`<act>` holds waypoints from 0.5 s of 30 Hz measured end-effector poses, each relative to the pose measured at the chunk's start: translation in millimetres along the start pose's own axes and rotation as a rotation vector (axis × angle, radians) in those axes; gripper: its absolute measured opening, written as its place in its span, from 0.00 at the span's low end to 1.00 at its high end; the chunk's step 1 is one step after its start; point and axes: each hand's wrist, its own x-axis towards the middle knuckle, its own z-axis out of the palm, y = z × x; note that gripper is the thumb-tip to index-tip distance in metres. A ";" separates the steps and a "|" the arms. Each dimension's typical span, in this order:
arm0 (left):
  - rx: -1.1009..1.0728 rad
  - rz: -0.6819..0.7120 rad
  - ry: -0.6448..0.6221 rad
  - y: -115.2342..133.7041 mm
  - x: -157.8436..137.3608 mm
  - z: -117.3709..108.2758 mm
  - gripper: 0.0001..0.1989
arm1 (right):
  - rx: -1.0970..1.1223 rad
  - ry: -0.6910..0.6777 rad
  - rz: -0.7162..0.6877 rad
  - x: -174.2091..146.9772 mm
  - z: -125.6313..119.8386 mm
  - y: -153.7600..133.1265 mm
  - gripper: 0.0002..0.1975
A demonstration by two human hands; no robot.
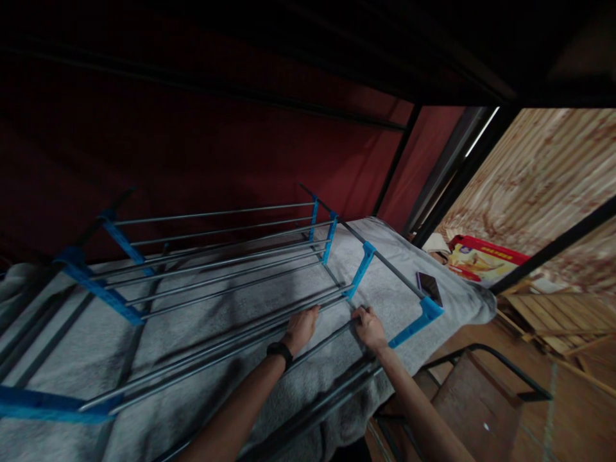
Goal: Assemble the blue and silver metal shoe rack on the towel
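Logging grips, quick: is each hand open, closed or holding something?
Left hand: partly curled; cannot tell whether it grips anything.
Right hand: closed on a metal rod.

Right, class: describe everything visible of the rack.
The rack has bright blue, plastic-looking brackets on darker end poles, with slim grey, metal-looking bars running lengthwise between them. It lies over a grey cloth, partly cut off at left. The right hand grips a near bar; the left hand is at neighbouring bars, its grip unclear.

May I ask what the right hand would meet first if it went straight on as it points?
The right hand would probably meet the blue bracket just ahead, though the depth is hard to judge.
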 end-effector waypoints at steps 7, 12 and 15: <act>0.025 0.029 0.000 0.2 0.4 1.8 0.22 | -0.079 0.084 0.077 2.4 14.9 -9.8 0.23; 0.037 0.028 0.010 1.3 0.4 3.8 0.25 | -0.164 0.121 0.072 2.8 21.1 -14.4 0.25; 0.035 0.027 0.018 2.1 1.5 4.2 0.24 | -0.173 0.142 0.079 2.1 20.2 -17.2 0.25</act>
